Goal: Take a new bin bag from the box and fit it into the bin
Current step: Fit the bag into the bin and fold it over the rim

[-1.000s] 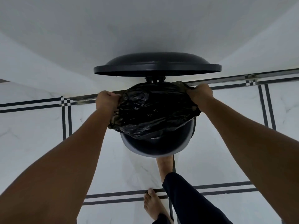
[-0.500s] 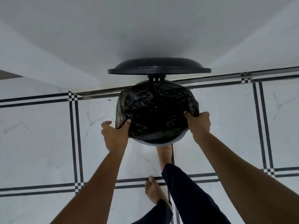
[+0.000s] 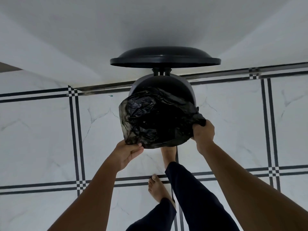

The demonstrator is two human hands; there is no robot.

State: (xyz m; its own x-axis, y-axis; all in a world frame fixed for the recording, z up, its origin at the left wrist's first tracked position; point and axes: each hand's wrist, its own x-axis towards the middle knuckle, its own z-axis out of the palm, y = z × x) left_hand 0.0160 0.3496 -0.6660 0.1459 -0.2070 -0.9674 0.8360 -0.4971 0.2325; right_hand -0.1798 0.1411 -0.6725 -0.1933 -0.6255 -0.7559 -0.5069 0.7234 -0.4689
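Black, crinkled plastic fills the middle of my view: the bin bag (image 3: 155, 117) is spread out in a rumpled sheet over the near part of the bin (image 3: 188, 90), held up between my two hands. It covers the front of the rim, while the far arc of the rim and the dark inner wall behind it stay bare.

My left hand (image 3: 128, 152) pinches the bag's lower left edge, thumb on top of the plastic and the other fingers curled beneath it. My right hand (image 3: 203, 132) grips a bunched corner of the bag at its right side, fingers wrapped round the gathered plastic just beside the bin's right wall.

The dark round lid (image 3: 165, 58) stands raised on its hinge at the back of the bin, against the pale wall (image 3: 150, 22).

Below the bag, my right foot (image 3: 168, 155) reaches forward under the bin's front edge; whether it is pressing a pedal I cannot tell, since the bag hides that spot. My left foot (image 3: 158, 189) stands bare on the floor (image 3: 41, 139), which is white marbled tile crossed by paired black lines. Dark trouser legs (image 3: 191, 197) run down to the bottom of the view.
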